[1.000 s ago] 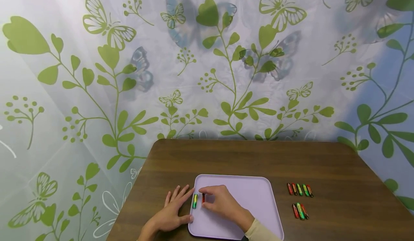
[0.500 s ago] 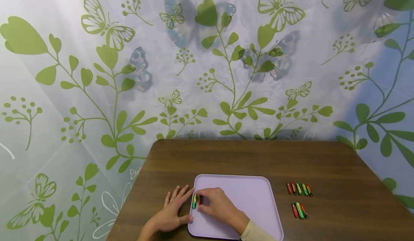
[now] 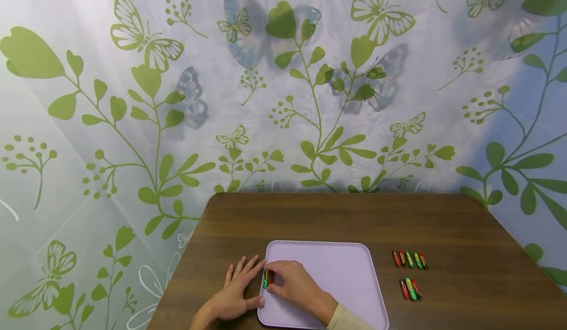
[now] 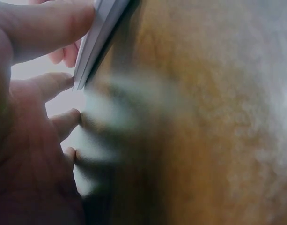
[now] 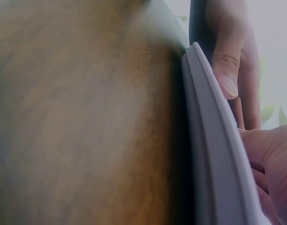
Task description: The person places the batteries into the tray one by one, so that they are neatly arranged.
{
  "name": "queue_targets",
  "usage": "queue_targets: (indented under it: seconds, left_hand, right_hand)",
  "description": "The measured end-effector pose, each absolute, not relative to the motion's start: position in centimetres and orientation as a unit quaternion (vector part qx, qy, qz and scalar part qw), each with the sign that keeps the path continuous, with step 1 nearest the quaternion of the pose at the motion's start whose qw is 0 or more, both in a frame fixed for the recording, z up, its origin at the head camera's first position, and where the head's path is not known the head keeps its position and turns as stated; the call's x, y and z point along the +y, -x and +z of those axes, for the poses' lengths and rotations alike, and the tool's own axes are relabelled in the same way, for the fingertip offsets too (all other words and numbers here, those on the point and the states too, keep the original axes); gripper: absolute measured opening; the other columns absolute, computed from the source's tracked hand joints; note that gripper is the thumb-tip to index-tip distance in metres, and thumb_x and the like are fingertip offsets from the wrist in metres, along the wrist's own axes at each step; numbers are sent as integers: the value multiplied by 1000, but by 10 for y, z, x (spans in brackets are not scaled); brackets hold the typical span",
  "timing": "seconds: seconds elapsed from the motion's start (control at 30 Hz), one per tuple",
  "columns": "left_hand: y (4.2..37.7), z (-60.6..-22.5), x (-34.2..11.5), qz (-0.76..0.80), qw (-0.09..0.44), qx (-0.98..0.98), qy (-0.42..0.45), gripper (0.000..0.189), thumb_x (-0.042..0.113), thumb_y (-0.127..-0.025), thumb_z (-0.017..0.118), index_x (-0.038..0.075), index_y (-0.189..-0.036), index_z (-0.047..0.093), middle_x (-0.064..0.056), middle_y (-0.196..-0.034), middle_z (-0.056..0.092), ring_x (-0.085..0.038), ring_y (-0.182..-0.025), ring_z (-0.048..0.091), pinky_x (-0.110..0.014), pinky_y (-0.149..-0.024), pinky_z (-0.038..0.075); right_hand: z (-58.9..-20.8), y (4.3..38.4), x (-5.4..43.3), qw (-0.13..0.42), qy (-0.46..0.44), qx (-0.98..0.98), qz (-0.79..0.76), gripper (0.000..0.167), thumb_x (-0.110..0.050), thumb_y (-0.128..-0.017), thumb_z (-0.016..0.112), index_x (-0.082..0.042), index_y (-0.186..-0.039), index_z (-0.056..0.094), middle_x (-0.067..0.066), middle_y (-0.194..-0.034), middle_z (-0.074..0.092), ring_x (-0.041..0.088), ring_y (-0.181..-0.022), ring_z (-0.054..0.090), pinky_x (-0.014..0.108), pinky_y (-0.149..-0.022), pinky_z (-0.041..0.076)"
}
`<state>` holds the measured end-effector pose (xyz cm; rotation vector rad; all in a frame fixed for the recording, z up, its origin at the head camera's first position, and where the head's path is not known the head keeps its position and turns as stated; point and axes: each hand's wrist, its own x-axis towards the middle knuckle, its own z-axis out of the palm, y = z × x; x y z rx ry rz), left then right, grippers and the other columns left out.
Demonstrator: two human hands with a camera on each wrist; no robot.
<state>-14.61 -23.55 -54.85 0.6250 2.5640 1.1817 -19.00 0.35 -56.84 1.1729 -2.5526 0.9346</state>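
A lilac tray [image 3: 338, 266] lies on the wooden table. Inside its left edge, a green battery [image 3: 266, 279] sits lengthwise along the rim. My right hand [image 3: 296, 286] pinches a red battery [image 3: 271, 280] between thumb and fingers, close beside the green one; the fingers partly cover it. With fingers spread, my left hand [image 3: 232, 294] rests at the tray's left side, its thumb and index fingertip at the rim. The left wrist view shows that hand [image 4: 33, 131] along the tray edge [image 4: 94, 47]. In the right wrist view the tray's side [image 5: 218, 140] hides both batteries.
Right of the tray, a back row of several red and green batteries [image 3: 409, 259] lies on the table [image 3: 336, 216]. Nearer the front is a group of 3 batteries [image 3: 411, 289]. A leaf-and-butterfly patterned curtain [image 3: 283, 98] hangs behind the table.
My right hand has moved left with the red battery, bringing it from a gap away to right beside the green one. The left hand has stayed in place.
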Motion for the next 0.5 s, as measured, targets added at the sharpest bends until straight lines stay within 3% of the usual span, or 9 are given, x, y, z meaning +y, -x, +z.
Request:
queue_targets:
  seconds: [0.5]
  left_hand:
    - [149, -557, -236, 396, 118, 886, -212, 93, 37, -96, 82, 13, -173, 35, -30, -180, 19, -62, -165, -6, -79, -123, -15]
  right_hand:
    - [-565, 194, 17, 104, -403, -850, 322, 48, -17, -86, 94, -8, -130, 78, 4, -130, 81, 19, -124, 76, 37, -105, 62]
